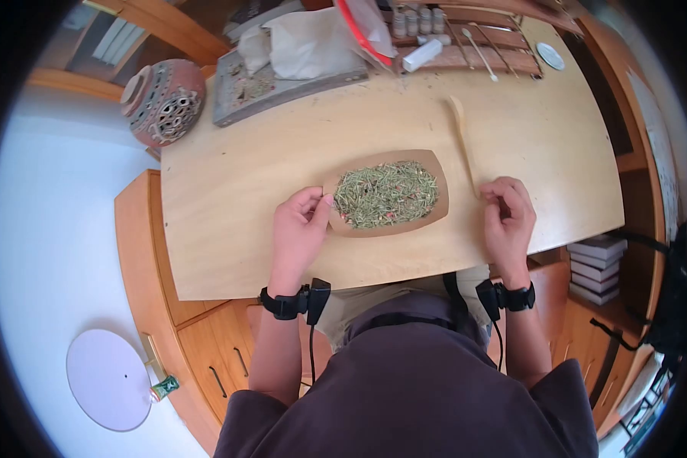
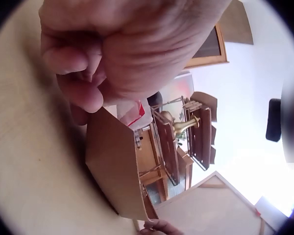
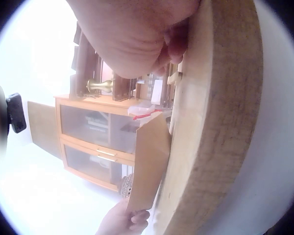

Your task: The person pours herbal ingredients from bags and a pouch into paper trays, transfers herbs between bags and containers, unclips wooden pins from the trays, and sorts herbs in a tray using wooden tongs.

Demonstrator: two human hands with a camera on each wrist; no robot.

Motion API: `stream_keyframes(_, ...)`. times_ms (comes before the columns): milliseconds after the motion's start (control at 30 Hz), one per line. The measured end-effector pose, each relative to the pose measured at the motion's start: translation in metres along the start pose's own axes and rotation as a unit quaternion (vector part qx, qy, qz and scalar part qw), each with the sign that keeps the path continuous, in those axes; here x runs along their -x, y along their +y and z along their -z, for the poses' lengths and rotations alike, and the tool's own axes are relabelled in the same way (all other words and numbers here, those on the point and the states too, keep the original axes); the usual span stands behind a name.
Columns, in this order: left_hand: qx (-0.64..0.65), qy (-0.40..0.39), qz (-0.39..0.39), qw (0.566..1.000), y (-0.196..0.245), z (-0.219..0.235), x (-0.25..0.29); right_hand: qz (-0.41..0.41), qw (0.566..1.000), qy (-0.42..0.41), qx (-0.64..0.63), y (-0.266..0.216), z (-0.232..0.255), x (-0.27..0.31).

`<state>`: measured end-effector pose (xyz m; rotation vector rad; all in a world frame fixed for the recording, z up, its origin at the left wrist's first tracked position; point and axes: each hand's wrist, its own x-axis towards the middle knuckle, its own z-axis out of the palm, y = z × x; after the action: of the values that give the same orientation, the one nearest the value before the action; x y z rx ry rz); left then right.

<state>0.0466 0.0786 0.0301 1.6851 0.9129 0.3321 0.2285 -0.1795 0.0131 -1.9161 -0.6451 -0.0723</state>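
A brown paper tray [image 1: 444, 200] filled with dried green herb pieces [image 1: 389, 195], flecked with red bits, sits near the table's front edge. My left hand [image 1: 301, 229] pinches the tray's left end, thumb over the rim. In the left wrist view, the curled fingers of that hand [image 2: 117, 54] are at the corner of the tray wall [image 2: 112, 161]. To the right of the tray, my right hand [image 1: 510, 221] has curled fingers at the handle end of a long wooden spoon [image 1: 466, 141], whose bowl points away from me. The right palm hides most of its grip in the right wrist view.
At the back stand a grey tray [image 1: 229, 114] with white bags, a wooden rack [image 1: 473, 46] with small jars, and a white box [image 1: 423, 55]. A patterned clay pot [image 1: 168, 103] is at the back left corner. Books [image 1: 597, 267] are stacked below the table, right.
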Motion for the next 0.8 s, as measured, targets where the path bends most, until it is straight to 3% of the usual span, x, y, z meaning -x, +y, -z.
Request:
stream_keyframes(67, 0.026, 0.015, 0.017, 0.999, 0.0, 0.008, 0.008, 0.008, 1.0, -0.001, -0.01, 0.004, 0.003, 0.001)
stream_keyframes(433, 0.097, 0.286, 0.028, 0.953, -0.036, 0.109, 0.016, 0.012, 1.0, -0.022, -0.005, -0.002, -0.003, -0.001)
stream_keyframes(667, 0.125, 0.276, 0.058, 0.951, -0.051, 0.117, 0.02, 0.001, 0.999, -0.036, 0.016, -0.001, -0.002, -0.001)
stream_keyframes(800, 0.119, 0.311, 0.04, 0.942, -0.045, 0.102, 0.03, 0.004, 0.999, -0.036, 0.03, 0.0, -0.002, -0.001)
